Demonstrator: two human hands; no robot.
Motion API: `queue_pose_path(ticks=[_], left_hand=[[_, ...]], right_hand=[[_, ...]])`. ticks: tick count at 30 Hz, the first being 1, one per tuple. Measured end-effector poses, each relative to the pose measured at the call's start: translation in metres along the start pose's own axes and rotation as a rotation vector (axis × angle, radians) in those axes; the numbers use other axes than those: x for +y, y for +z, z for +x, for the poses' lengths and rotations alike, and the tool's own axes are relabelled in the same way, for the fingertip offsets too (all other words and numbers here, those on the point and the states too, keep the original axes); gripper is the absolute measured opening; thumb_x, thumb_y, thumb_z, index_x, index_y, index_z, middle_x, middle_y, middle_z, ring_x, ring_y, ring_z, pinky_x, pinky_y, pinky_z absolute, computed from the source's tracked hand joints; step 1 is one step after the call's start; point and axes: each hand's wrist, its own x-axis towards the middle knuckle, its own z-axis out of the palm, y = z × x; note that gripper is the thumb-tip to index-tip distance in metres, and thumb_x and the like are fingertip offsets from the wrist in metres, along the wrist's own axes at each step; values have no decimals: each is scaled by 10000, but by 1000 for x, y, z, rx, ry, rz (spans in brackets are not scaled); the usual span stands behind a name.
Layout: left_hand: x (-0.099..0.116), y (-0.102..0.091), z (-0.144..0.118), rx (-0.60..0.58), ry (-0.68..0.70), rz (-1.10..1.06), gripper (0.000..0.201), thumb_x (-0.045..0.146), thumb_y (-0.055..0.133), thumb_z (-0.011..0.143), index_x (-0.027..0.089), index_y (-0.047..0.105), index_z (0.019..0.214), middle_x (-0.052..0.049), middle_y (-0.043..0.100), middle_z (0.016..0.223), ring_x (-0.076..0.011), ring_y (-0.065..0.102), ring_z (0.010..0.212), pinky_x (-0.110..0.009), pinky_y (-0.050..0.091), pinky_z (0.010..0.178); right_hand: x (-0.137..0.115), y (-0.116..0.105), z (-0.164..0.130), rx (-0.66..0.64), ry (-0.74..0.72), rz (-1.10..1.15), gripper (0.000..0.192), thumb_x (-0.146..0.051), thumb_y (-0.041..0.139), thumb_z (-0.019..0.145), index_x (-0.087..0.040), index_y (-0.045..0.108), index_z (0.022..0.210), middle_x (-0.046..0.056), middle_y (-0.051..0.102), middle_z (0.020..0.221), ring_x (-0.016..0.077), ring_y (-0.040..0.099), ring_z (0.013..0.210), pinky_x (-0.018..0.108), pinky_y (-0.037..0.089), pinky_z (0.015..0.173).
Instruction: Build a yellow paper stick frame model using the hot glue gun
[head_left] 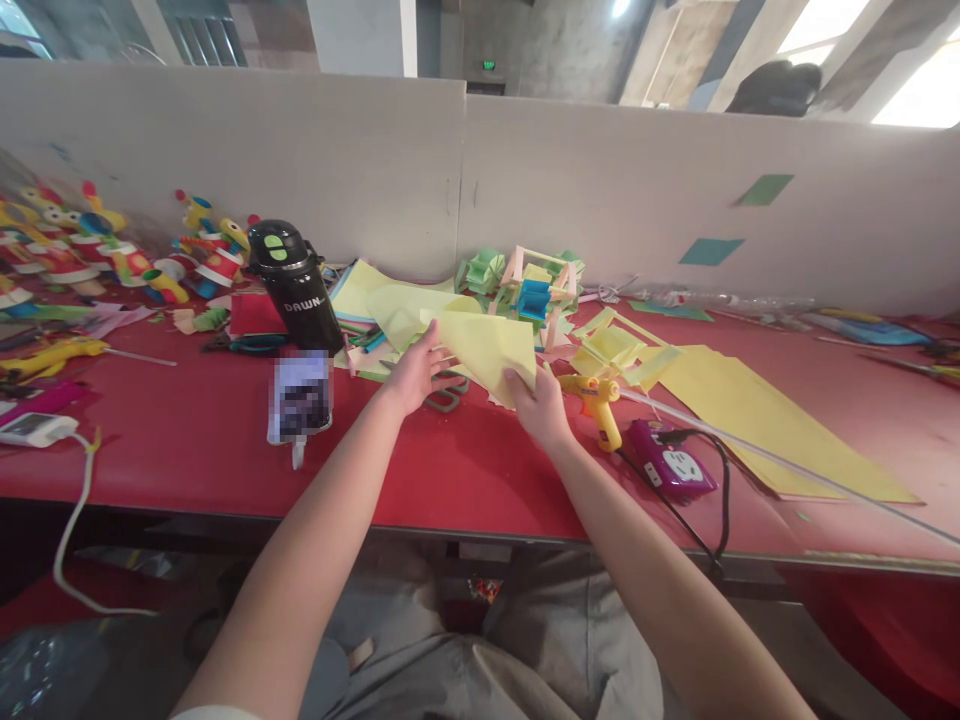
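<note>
Yellow paper sheet (487, 350) sits lifted just above the red table (465, 470), near its middle, and you hold it by both lower edges. Your arms reach forward from either side and converge on it. Your left hand (415, 372) grips the left edge with fingers spread flat along the sheet; your right hand (538, 405) pinches the bottom right corner, thumb on top. A black flask (294, 285) stands to the left, and a yellow glue gun (598, 402) lies just right of your right hand.
</note>
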Motion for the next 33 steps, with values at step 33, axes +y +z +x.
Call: queue_pose_path(ticks=[33], left_hand=[[-20, 11, 4, 157, 132, 93, 408, 221, 869, 573, 157, 657, 915, -85, 734, 937, -252, 706, 888, -365, 599, 746]], right_hand=[[-5, -1, 5, -1, 459, 525, 421, -419, 875, 593, -163, 734, 896, 109, 777, 944, 316, 741, 860, 417, 617, 736]])
